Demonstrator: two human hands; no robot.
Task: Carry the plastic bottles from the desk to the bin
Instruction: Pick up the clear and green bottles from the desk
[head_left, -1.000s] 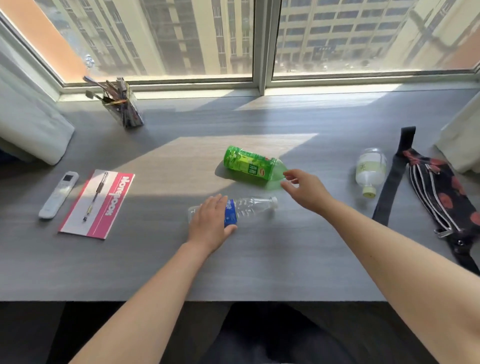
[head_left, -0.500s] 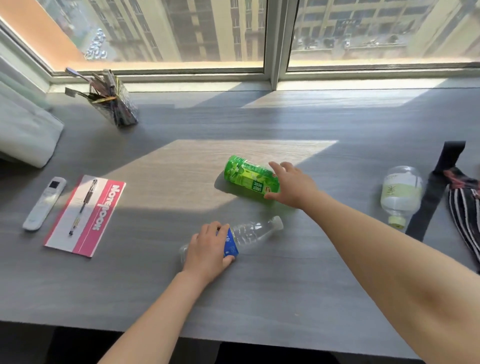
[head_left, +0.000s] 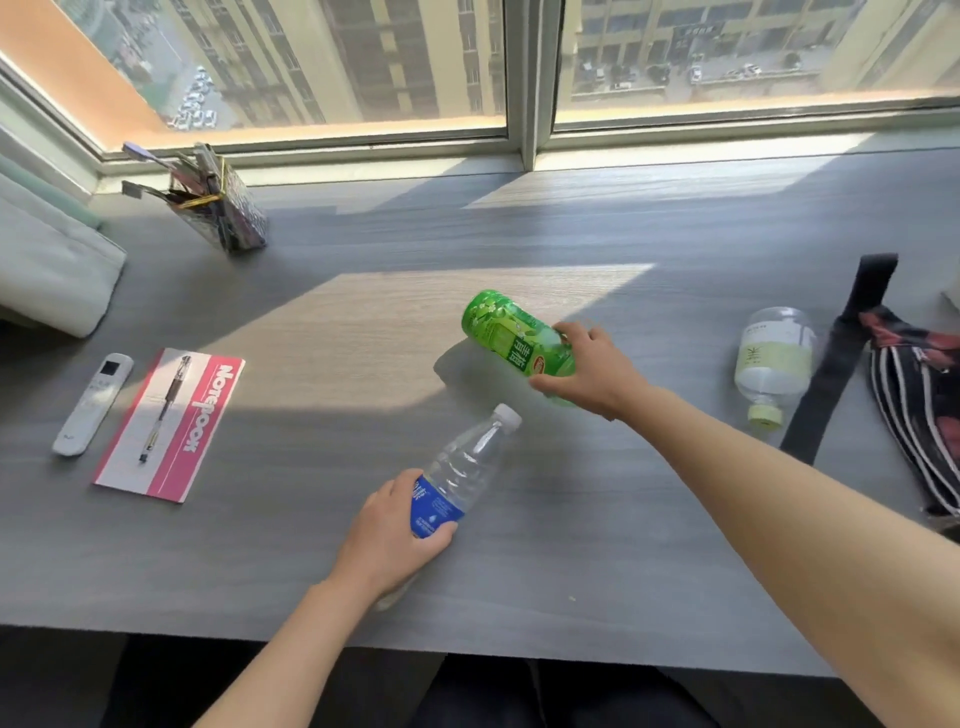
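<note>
My left hand (head_left: 387, 540) is closed around the lower half of a clear water bottle (head_left: 467, 462) with a blue label and white cap, tilted up off the grey desk (head_left: 311, 519) with the cap pointing away from me. My right hand (head_left: 592, 371) grips the neck end of a green tea bottle (head_left: 511, 332), lifted at an angle above its shadow. A third bottle (head_left: 774, 358), clear with a pale green label and cap, lies on the desk to the right, untouched. No bin is in view.
A pink notebook (head_left: 197, 431) with a pen on it and a white remote (head_left: 93, 402) lie at the left. A pen holder (head_left: 218, 208) stands near the window. A striped waist bag (head_left: 919, 395) with a black strap (head_left: 841, 358) lies at the right edge.
Both hands closed on their bottles and raised them off the desk; the clear bottle swung cap-upward, and the green bottle tilted up from lying flat.
</note>
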